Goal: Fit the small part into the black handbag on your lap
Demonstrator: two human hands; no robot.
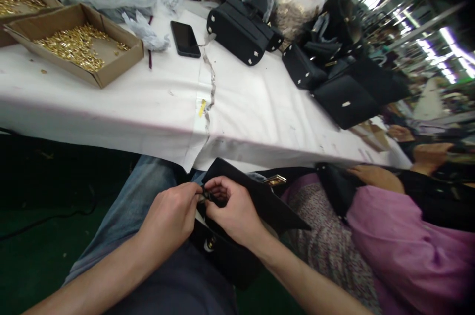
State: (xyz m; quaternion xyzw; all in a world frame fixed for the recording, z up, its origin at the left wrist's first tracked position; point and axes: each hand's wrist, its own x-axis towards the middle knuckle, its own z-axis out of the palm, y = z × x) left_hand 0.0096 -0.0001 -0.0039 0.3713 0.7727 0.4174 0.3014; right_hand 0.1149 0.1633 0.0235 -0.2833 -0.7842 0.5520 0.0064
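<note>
A black handbag (pixel 237 250) rests on my lap below the table edge, its flap open. My left hand (pixel 170 216) and my right hand (pixel 232 208) meet at the bag's top edge, fingers pinched together on a small black part of it. A gold clasp (pixel 275 180) shows on the flap just right of my right hand. What my fingertips hold exactly is hidden between them.
A white-covered table (pixel 241 117) spans the view. On it are cardboard boxes of gold hardware (pixel 76 45), a phone (pixel 184 39) and several black bags (pixel 241 28). A co-worker in a pink sleeve (pixel 408 246) sits close on my right, a hand (pixel 374 176) on another bag.
</note>
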